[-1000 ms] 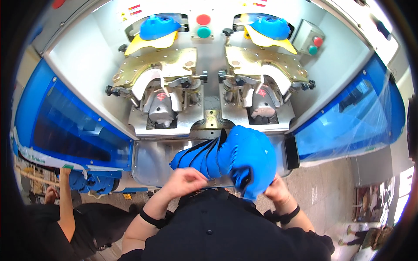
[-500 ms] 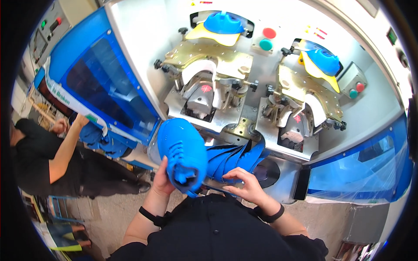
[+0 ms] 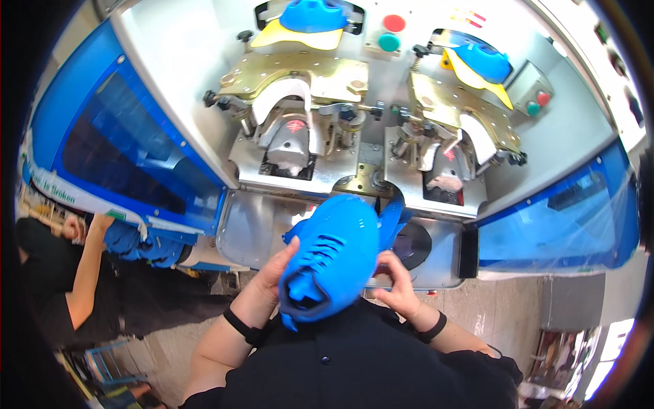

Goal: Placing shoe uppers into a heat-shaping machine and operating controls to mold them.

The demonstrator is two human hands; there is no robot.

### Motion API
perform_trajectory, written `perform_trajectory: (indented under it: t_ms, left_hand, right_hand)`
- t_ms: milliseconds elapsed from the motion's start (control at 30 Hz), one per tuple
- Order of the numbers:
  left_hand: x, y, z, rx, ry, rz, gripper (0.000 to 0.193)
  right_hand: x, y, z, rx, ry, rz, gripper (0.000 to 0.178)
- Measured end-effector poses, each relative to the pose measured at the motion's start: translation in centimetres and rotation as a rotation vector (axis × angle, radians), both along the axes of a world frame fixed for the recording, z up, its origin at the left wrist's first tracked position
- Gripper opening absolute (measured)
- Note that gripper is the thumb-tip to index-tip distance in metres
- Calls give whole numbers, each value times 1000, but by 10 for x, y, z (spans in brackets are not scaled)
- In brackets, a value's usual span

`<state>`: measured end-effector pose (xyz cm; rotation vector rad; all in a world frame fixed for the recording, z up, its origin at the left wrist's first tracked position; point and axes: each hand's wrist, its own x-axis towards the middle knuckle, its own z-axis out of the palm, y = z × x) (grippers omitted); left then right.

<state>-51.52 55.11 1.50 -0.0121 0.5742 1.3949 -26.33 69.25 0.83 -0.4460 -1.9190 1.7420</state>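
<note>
A blue shoe upper (image 3: 334, 255) with lace slots is held before my chest, toe pointing away and collar opening toward me. My left hand (image 3: 278, 271) is closed on its left side, the thumb on the outer face and the other fingers hidden beneath. Close to the upper's right edge is my right hand (image 3: 397, 286), its fingers bent and the thumb apart from them; I see nothing held there. More blue uppers (image 3: 391, 221) lie behind the held one on the metal tray (image 3: 252, 228), mostly covered by it.
Two machine stations with grey metal shoe forms (image 3: 289, 144) stand ahead. Blue-and-yellow moulds (image 3: 306, 20) sit above them, near red and green buttons (image 3: 390, 42). Blue guard panels (image 3: 129, 146) flank the machine. At left, another person's arm (image 3: 88, 273) reaches near hanging blue uppers (image 3: 136, 245).
The blue upper has moved right, in front of the stack, and tilts rightward. My right hand now sits beside its edge. The whole view has shifted, with the machine higher and further left.
</note>
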Motion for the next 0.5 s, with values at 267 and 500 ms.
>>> perform_trajectory:
  t_ms: [267,500]
  left_hand:
    - [47,78,10,232,798,-260,46]
    - [-11,58,-21,250,1998,100,67]
  right_hand:
    - [36,-59,53,-538,48,-175,100]
    - [80,-29,35,-198,94,-963,60]
